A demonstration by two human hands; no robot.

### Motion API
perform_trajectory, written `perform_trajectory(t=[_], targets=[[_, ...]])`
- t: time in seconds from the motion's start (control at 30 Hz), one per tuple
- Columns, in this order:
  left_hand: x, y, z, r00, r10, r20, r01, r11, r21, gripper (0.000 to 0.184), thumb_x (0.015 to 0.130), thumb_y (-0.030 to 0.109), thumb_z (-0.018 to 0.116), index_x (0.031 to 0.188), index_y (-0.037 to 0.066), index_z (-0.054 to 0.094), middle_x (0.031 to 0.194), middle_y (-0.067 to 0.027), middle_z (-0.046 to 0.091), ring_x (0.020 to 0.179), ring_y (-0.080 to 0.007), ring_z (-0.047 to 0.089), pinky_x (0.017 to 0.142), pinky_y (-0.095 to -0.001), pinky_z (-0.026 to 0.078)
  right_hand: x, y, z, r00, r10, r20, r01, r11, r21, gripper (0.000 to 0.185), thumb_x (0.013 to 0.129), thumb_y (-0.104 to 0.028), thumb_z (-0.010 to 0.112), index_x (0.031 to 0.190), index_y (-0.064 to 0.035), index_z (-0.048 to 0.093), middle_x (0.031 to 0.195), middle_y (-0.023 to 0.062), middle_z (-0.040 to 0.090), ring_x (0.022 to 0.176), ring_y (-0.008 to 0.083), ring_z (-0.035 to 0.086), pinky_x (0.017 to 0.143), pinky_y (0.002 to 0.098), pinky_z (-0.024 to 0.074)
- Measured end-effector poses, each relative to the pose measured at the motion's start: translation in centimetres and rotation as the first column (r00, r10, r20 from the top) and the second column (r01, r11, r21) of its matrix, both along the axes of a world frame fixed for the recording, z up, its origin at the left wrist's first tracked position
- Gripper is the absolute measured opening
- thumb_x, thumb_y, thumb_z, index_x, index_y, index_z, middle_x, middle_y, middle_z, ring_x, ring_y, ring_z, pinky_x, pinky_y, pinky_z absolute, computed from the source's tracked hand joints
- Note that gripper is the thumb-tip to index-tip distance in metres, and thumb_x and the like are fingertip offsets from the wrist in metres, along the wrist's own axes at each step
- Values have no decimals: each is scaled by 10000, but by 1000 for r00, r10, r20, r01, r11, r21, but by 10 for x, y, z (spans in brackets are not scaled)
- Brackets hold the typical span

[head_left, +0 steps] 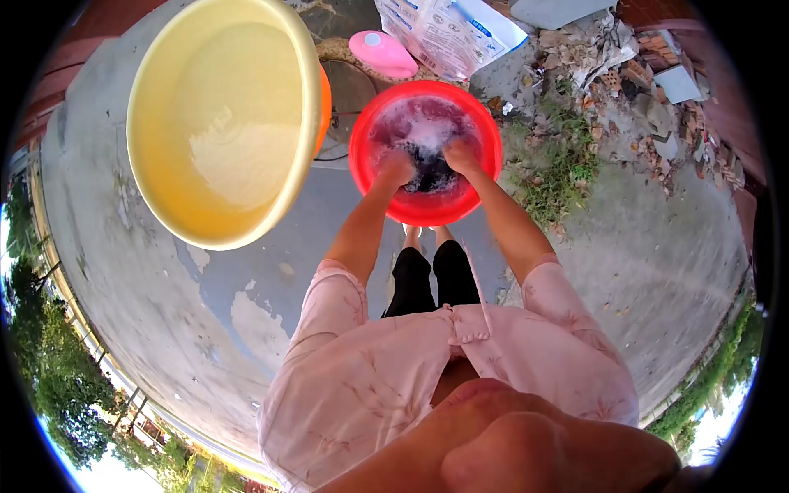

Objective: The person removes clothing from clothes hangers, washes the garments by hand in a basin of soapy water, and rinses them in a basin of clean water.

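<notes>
both hands (397, 169) in a red basin (431, 215) (dark cloth (432, 174), suds (427, 127)) near a yellow tub (312, 99)

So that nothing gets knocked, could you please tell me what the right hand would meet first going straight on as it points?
The right hand would probably meet the white suds in the red basin first; how deep it sits is unclear.

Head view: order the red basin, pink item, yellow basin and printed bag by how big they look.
Largest to smallest:
1. Yellow basin
2. Red basin
3. Printed bag, partly cut off by the frame
4. Pink item
</notes>
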State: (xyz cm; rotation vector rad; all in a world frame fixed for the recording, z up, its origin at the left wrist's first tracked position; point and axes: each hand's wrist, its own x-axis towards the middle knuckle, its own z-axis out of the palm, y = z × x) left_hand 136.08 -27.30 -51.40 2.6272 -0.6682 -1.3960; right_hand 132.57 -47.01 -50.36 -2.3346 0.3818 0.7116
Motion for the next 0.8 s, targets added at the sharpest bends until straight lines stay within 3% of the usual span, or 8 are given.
perform_trajectory(t=[0.03,0.1,0.27,0.33,0.43,0.53,0.63,0.8], targets=[[11,-5,34,992,-86,-88,93,992,82,482,828,192,619,1291,102,522,1283,-216,555,1133,-340,588,904,-451,509,-7,-6,2,988,-110,107,106,994,40,439,974,-348,449,1109,34,619,1068,271,652,1072,457,587,904,502,464],[-10,3,110,885,336,321,-344,938,-36,489,877,218,591,1318,57,453,1276,-237,510,1091,-389,594,873,-460,523,-7,-20,66,948,-311,65,303,947,108,433,984,-336,457,1200,16,587,1098,253,650,1081,424,601,937,506,455],[-19,18,205,735,632,246,-488,745,-454,417,863,117,596,1248,0,488,1205,-255,521,1119,-426,549,902,-498,490,-28,-32,184,791,-611,29,506,680,531,474,932,-315,586,1324,-60,507,1290,243,565,1089,404,612,950,475,466],[-17,14,238,715,687,132,-334,501,-798,413,799,8,585,1205,-9,516,1144,-253,560,1059,-430,572,908,-479,478,-31,-32,222,815,-192,547,59,966,250,753,832,-342,734,1452,-118,371,1317,199,560,1101,355,617,907,429,501],[-18,-10,339,715,680,161,-107,334,-937,433,738,-42,573,1169,-22,532,1077,-250,579,1012,-417,582,912,-433,473,-30,-5,321,872,-140,469,-90,896,435,959,748,-353,809,1511,-148,266,1351,182,540,1116,331,608,869,392,514],[-21,-22,422,832,555,-20,-195,259,-946,409,792,-53,552,1197,-12,512,1086,-166,602,1029,-231,611,911,-327,481,-25,8,374,804,-109,585,-167,903,397,849,728,-316,819,1422,-70,398,1167,199,624,953,297,649,786,389,523],[-32,-10,490,903,397,-162,-205,66,-977,516,820,-27,593,1314,4,451,1152,-124,577,1063,-210,581,926,-357,473,-24,12,430,615,-80,784,-295,899,323,459,795,-158,703,1191,16,551,928,164,659,763,188,635,645,332,529],[-36,57,547,885,464,-33,15,-101,-995,849,816,159,750,1502,39,265,1322,-155,464,1188,-261,507,1013,-393,423,-29,23,544,402,-102,910,-390,880,271,497,819,34,544,1312,69,493,1014,62,635,856,91,575,748,254,511]])
